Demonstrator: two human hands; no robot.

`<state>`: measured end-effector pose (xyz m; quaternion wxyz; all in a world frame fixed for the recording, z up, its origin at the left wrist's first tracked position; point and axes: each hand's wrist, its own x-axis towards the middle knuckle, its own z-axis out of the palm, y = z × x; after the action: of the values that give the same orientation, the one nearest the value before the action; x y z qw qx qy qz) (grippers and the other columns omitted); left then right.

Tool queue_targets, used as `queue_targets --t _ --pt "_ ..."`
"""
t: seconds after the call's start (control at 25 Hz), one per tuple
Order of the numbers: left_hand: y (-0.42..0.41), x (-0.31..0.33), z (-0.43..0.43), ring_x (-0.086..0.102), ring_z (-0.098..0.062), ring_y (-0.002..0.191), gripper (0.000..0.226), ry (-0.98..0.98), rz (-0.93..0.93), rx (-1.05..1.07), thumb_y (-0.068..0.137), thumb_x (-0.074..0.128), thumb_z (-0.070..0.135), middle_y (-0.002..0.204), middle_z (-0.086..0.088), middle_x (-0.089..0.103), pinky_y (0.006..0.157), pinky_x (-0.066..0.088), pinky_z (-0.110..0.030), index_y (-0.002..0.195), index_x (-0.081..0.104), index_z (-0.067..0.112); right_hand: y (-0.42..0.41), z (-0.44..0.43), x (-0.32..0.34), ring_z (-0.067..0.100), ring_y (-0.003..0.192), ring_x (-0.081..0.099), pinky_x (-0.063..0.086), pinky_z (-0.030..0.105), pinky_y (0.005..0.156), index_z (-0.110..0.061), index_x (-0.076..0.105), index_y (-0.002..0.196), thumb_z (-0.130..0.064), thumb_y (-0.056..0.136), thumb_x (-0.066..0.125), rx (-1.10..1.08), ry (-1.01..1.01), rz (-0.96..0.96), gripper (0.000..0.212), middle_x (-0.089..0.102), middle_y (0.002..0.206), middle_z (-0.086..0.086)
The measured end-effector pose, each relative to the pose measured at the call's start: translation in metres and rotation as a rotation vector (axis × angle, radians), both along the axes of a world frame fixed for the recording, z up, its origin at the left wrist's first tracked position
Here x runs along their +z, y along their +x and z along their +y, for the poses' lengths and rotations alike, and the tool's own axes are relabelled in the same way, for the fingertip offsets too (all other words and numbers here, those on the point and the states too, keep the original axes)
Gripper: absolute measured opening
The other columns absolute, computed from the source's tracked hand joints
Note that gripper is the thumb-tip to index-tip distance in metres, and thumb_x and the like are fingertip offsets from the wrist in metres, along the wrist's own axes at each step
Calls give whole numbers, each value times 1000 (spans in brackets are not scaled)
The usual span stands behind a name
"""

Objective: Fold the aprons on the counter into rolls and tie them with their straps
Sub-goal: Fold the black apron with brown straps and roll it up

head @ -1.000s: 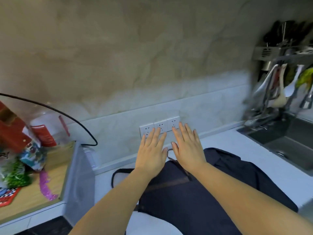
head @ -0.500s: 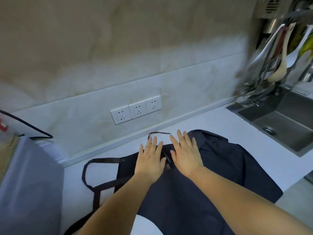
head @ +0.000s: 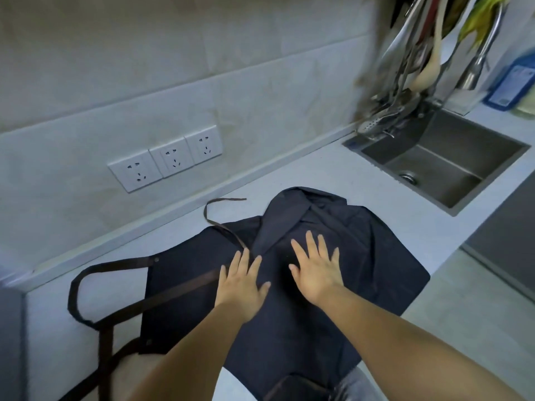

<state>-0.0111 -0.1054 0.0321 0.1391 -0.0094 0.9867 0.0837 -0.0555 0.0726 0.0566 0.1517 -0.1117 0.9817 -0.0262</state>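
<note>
Pressed the left hand (head: 243,285) palm-down on the dark navy cloth apron (head: 376,256), fingers (head: 243,260) straight and spread, released, grasping nothing. Laid the right hand (head: 317,274) just to its right in the same way, fingers (head: 311,243) likewise released and flat on the cloth. Reached, with the left fingertips, the near end of a thin brown strap (head: 210,205) that curled away to the far left. Had the apron spread across the pale grey bench (head: 333,175), rumpled and folded over on its far side; could not tell whether one apron or more lay there. Left a wider brown strap loop (head: 75,287) lying on the bench to the left. Farther out: white triple wall socket (head: 165,162) at the far left, stainless steel sink (head: 440,166) at the far right, blurred hanging utensils (head: 405,68) above it.

Against a second before: drew both hands back from the far edge of the apron, by the wall, onto the middle of the cloth, flat throughout; tipped the view down. Read as smoothing ahead of a first fold. No roll begun, straps untied; judged the task barely started.
</note>
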Motion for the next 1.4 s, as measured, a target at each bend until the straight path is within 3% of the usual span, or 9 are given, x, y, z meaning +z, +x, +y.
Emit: queue_targets --t 0.28,0.44,0.56,0.6,0.68,0.84,1.08,1.28,1.4 --pt "-15 -34 26 -21 -19 148 72 61 -127 282 94 23 68 162 4 -19 115 -2 -65 154 -3 39 -46 18 -48 33 145 -20 -5 65 112 -33 -13 151 -65 94 11 164 173 -144 69 -21 159 4" --pt "-39 -48 32 -22 -16 148 77 77 -45 598 88 15 77 163 6 -15 110 -11 -69 152 -8 42 -74 11 -70 39 146 -3 0 68 109 -27 -11 150 -69 66 -33 332 166 -74 97 -7 161 13" --pt "-43 -60 33 -23 -15 147 80 16 15 685 82 3 79 162 7 -16 110 -14 -68 151 -12 43 -85 7 -79 47 124 48 25 68 100 -19 51 139 -69 89 -2 406 57 -14 88 49 139 23" --pt "-43 -64 32 -21 -14 147 81 -2 42 702 81 1 80 163 7 -14 110 -14 -67 151 -11 43 -90 7 -80 46 117 54 29 67 98 -18 59 132 -67 91 12 436 44 -7 79 56 132 22" --pt "-44 -69 29 -13 -14 150 79 -32 101 717 83 5 80 164 8 -5 112 -11 -66 152 -6 43 -96 5 -83 41 113 56 35 64 98 -21 60 130 -63 88 29 464 -5 53 67 60 127 18" --pt "-61 -69 16 8 -19 149 77 -41 183 826 85 20 78 161 7 19 111 -7 -69 152 7 44 -97 -5 -93 34 111 55 37 58 100 -24 59 129 -60 86 35 462 -87 169 62 60 126 12" --pt "-73 -90 10 -9 -19 150 71 -76 276 865 89 18 74 164 3 2 110 -7 -70 151 6 44 -100 -15 -118 35 122 50 33 57 108 -28 55 133 -63 85 34 508 -188 334 63 56 134 11" --pt "-63 -101 11 -2 -17 150 69 -119 308 897 89 17 74 163 6 10 110 -3 -70 151 17 44 -103 -8 -120 29 139 24 9 50 119 -34 33 146 -66 87 20 588 -244 291 69 30 153 5" --pt "-57 -105 10 2 -18 150 67 -106 326 895 90 20 73 163 5 14 110 -1 -71 150 22 43 -101 -7 -123 25 136 28 17 44 118 -31 42 142 -61 91 28 595 -336 357 60 36 150 3"
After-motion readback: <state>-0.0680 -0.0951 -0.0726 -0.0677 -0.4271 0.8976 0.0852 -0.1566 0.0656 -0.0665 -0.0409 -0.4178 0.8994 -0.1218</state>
